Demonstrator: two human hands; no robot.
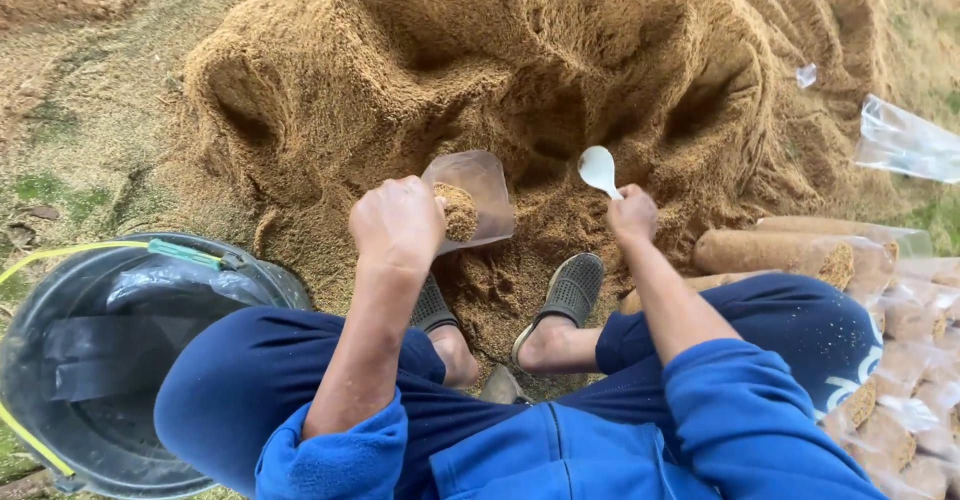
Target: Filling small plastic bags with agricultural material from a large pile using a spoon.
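Note:
My left hand grips a clear plastic bag held open, with some brown sawdust in its bottom. My right hand holds a white plastic spoon by its handle, bowl up and empty, just right of the bag. Both hands hover over the foot of a large sawdust heap. I am squatting in blue trousers and a blue top, with grey slippers on my feet in the sawdust.
A black bucket lined with plastic, with a yellow-green handle, stands at my left. Several filled cylindrical bags of sawdust lie stacked at my right. Empty clear bags lie on the ground at the far right.

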